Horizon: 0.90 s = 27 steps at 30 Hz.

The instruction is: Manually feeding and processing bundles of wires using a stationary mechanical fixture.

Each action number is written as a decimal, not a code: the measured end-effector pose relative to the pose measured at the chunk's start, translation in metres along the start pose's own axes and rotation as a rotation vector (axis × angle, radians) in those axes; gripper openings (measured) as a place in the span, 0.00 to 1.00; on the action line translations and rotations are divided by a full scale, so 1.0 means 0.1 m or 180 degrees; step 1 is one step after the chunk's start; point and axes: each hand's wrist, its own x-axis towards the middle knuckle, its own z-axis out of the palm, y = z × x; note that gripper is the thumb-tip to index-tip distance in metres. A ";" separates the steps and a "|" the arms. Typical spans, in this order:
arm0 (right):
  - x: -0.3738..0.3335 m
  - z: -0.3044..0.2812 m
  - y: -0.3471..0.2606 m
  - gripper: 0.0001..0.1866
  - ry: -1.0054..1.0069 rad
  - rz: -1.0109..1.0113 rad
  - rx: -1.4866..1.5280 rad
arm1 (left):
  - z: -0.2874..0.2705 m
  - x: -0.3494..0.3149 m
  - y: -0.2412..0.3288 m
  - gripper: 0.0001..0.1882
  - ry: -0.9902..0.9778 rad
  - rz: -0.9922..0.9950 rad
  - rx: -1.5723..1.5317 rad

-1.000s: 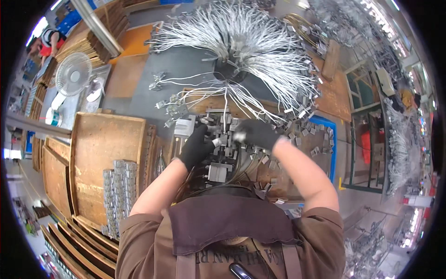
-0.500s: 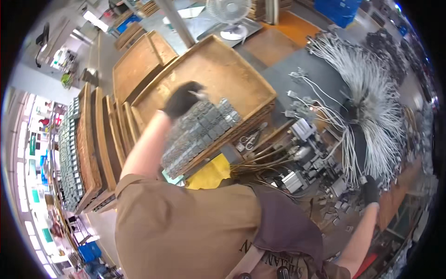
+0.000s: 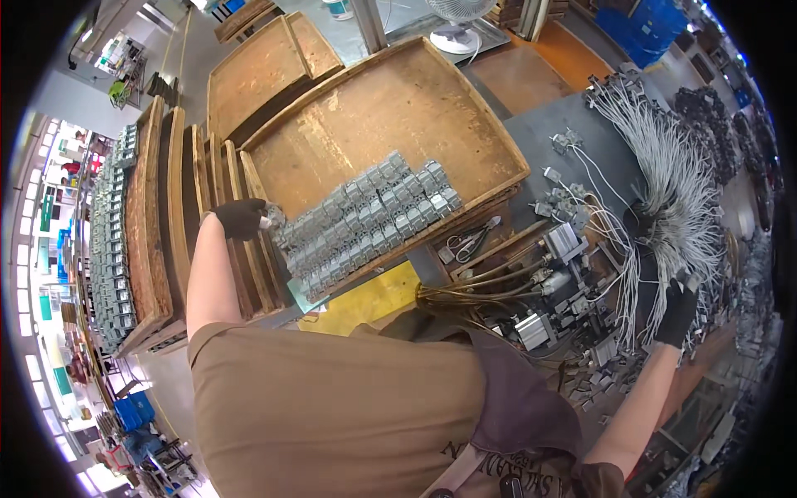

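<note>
My left hand (image 3: pixel 241 219), in a black glove, is closed at the left end of several slanting rows of grey metal parts. Its fingertips pinch a small grey metal part (image 3: pixel 272 218). The rows of metal parts (image 3: pixel 374 217) lie along the near side of a shallow wooden tray (image 3: pixel 398 108). Far to the right, my right hand (image 3: pixel 681 311), gloved too, has its fingers drawn together at the lower ends of a big bundle of white cables (image 3: pixel 677 174). What its fingertips hold is too small to make out.
Scissors (image 3: pixel 469 242) lie by the tray's near edge, beside a yellow sheet (image 3: pixel 361 300). A metal fixture with tubes (image 3: pixel 540 286) stands in front of the cables. Stacked wooden trays (image 3: pixel 174 207) rise at left. A fan (image 3: pixel 457 25) stands at the back.
My left hand has moved left and nearer, from above the rows to their left end. My right hand has moved up and slightly right among the cable ends. The whole view has shifted.
</note>
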 end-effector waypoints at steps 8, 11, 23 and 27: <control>-0.73 0.59 0.21 0.13 -0.2658 -0.0840 -0.4082 | 0.17 0.04 0.27 0.16 0.0765 0.0553 -0.2117; -1.35 1.08 -0.20 0.13 -0.3586 -0.1893 -0.4693 | 0.01 0.09 0.37 0.13 0.1512 0.1064 -0.3074; -1.32 0.40 -0.24 0.20 -0.3263 -0.1202 -0.3922 | 1.96 0.19 4.64 0.09 -0.1648 0.3091 -0.2797; -1.34 0.07 -0.28 0.18 -0.3252 -0.1382 -0.4821 | 2.89 0.16 5.13 0.23 -0.2540 0.2999 -0.2317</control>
